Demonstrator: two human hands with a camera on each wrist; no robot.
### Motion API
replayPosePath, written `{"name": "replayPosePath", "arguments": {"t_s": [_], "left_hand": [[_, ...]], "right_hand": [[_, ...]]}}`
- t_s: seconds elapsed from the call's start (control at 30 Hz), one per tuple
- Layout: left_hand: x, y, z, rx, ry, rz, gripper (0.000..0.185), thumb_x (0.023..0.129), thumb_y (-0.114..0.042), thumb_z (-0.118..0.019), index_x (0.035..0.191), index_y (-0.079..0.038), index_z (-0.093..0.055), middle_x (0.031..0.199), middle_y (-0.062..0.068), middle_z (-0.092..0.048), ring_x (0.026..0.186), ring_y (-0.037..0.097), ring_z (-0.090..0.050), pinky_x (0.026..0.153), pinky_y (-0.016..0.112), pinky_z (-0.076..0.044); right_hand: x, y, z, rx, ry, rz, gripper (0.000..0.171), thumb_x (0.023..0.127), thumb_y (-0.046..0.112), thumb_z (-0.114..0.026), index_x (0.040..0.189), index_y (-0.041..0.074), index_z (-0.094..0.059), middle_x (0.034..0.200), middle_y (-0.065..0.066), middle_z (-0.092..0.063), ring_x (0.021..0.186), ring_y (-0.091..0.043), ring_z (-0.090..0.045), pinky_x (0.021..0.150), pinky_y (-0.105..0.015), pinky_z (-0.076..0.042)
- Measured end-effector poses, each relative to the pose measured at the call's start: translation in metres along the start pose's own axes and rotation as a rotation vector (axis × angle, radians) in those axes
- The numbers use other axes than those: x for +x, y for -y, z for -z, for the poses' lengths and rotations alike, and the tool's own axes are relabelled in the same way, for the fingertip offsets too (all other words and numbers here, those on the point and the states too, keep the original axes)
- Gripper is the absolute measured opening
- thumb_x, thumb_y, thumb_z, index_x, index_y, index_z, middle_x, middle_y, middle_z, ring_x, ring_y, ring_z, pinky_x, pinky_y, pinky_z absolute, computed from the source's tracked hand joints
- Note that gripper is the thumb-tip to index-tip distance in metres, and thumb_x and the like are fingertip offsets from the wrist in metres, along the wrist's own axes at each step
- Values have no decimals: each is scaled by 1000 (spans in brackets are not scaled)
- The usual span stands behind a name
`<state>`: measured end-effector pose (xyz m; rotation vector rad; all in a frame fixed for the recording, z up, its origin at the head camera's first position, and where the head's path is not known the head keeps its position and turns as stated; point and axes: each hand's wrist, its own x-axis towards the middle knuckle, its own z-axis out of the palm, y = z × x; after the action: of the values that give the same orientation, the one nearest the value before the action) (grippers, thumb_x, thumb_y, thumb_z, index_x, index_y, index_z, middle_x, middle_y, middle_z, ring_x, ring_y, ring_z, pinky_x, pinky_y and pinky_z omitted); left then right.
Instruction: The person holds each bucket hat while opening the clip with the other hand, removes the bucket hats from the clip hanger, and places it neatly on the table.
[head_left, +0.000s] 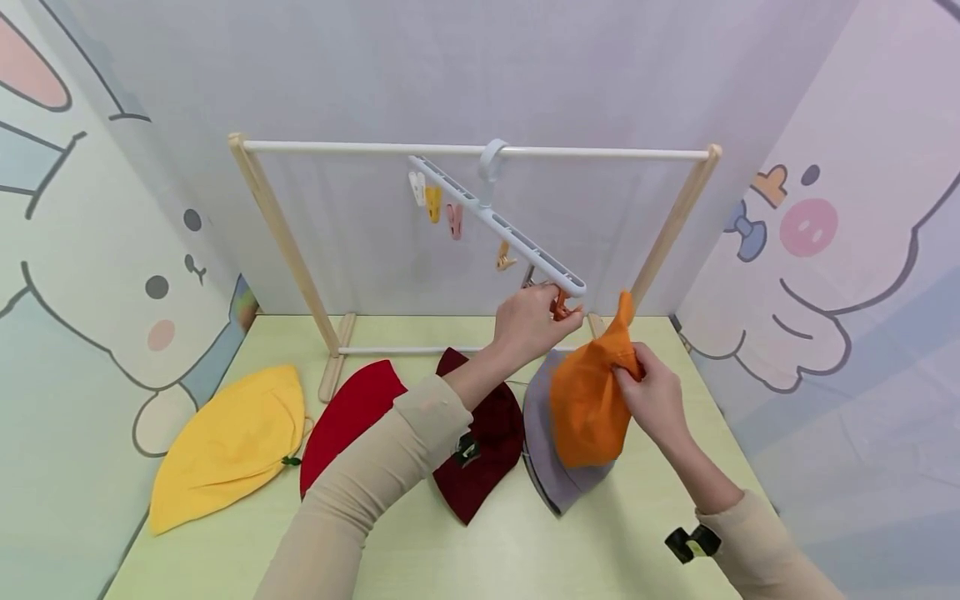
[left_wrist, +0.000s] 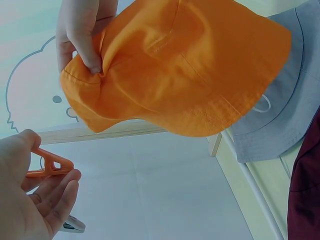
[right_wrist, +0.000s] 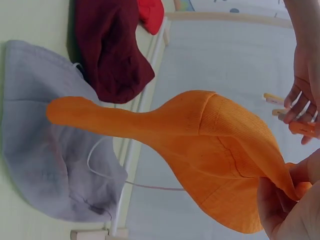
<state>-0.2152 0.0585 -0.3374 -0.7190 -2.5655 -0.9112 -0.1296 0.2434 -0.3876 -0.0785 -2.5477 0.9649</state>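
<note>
My left hand (head_left: 534,321) pinches an orange clothespin (left_wrist: 50,166) that hangs at the near end of a pale hanger (head_left: 517,237). To its right, my right hand (head_left: 654,392) grips the orange bucket hat (head_left: 592,400) by a bunched part of its fabric. The hat is held up in front of a grey hat (head_left: 540,417) on the table, and apart from the clothespin. In the left wrist view, the fingers of the left hand (left_wrist: 45,190) lie on the clothespin's handles. A cord (right_wrist: 155,187) shows below the orange hat in the right wrist view.
The hanger hooks over the white bar of a wooden-legged rack (head_left: 337,148). White, yellow (head_left: 433,204), pink (head_left: 454,221) and tan clothespins hang from it. On the table lie a yellow hat (head_left: 232,446), a red hat (head_left: 352,408) and a maroon hat (head_left: 487,442). Cartoon-printed walls stand at both sides.
</note>
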Motion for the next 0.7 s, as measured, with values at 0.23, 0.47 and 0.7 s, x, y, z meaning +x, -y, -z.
{"name": "replayPosePath", "arguments": {"t_s": [0.23, 0.47, 0.7], "left_hand": [[0, 1, 0, -6, -1, -1, 27, 83, -45, -60, 72, -21, -55, 69, -11, -57, 57, 4, -50, 44, 18, -36], [-1, 1, 0, -6, -6, 0, 27, 82, -45, -60, 71, -21, -55, 69, -11, -58, 56, 4, -49, 44, 18, -36], [-1, 0, 1, 2, -13, -10, 26, 82, -45, -60, 71, -21, -55, 69, -10, -57, 56, 4, -49, 43, 18, -35]], "right_hand": [[6, -5, 16, -20, 65, -57, 21, 89, 13, -57, 108, 6, -58, 89, -15, -60, 74, -26, -54, 61, -28, -47], [11, -14, 31, -30, 110, -98, 25, 92, 18, -53, 113, 6, -53, 94, -14, -54, 79, -27, -51, 64, -29, -44], [14, -29, 50, -45, 114, -107, 25, 92, 20, -51, 112, 4, -53, 95, -16, -55, 79, -26, -49, 61, -23, -43]]}}
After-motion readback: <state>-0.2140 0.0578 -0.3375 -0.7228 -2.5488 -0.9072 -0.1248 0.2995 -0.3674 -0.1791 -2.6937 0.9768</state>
